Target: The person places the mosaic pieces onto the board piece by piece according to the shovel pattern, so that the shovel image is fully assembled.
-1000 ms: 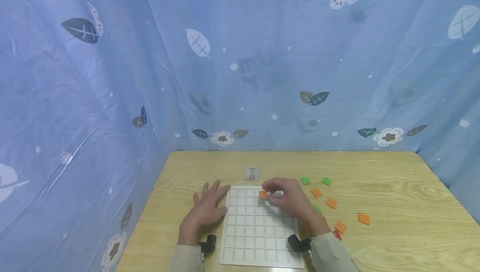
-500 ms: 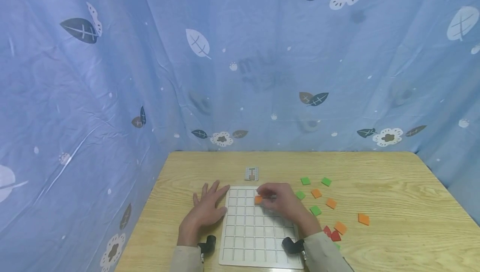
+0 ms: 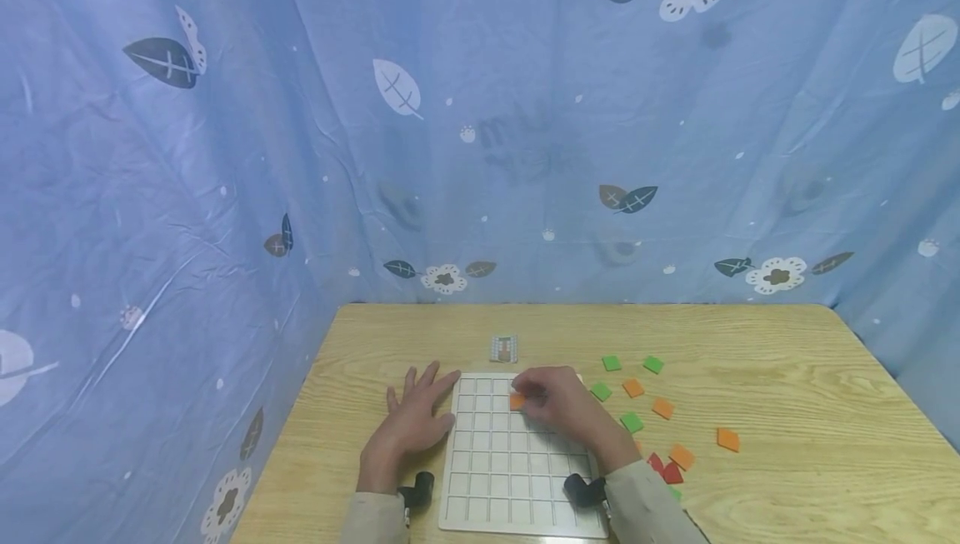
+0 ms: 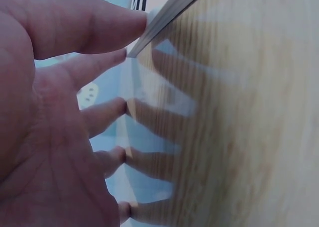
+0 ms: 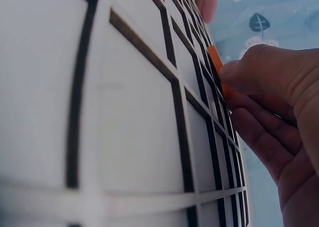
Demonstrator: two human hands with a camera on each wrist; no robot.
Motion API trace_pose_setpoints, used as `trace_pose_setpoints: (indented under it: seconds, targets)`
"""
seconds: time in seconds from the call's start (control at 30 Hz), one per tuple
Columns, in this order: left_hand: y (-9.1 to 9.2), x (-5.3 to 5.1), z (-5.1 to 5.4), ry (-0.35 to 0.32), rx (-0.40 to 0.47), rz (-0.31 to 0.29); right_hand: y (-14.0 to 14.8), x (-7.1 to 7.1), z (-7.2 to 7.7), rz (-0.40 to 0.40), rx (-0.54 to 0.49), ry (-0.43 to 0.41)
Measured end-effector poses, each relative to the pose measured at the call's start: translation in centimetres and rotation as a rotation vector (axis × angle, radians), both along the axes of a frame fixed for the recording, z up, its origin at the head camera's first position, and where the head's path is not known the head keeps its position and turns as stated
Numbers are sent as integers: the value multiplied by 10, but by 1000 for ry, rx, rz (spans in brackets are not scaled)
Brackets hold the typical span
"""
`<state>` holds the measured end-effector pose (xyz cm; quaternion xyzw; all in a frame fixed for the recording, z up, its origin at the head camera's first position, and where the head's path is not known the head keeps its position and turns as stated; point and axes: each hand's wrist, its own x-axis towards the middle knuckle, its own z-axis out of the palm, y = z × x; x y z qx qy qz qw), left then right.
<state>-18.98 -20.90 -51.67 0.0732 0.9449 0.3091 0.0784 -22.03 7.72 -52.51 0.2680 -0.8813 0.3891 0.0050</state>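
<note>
A white square board (image 3: 489,486) with a raised grid lies on the table in front of the person. Over its far part, the right hand (image 3: 566,406) pinches an orange square tile (image 3: 517,401) between thumb and fingers. In the right wrist view the orange tile (image 5: 217,70) stands tilted against the grid, with the thumb on its face. The left hand (image 3: 408,426) rests with spread fingers at the board's left edge. Its thumb and index finger touch that edge in the left wrist view, and the other fingertips (image 4: 122,106) touch the tabletop.
Right of the board lie several loose tiles: green ones (image 3: 632,421), orange ones (image 3: 727,439) and red pieces (image 3: 672,473). A small printed card (image 3: 504,349) lies beyond the board's far edge. A blue patterned curtain (image 3: 480,152) hangs behind the wooden table (image 3: 810,377).
The right hand has moved slightly left and nearer the person with the orange tile, mostly in the first half second. More loose tiles beside the right forearm now show. The left hand stays put.
</note>
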Motion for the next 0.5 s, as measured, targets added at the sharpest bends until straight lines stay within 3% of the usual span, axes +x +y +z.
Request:
trace_pose_setpoints:
  seconds: [0.5]
  targets:
    - [4, -1, -2, 12, -8, 26, -1, -4, 3, 8, 110, 31]
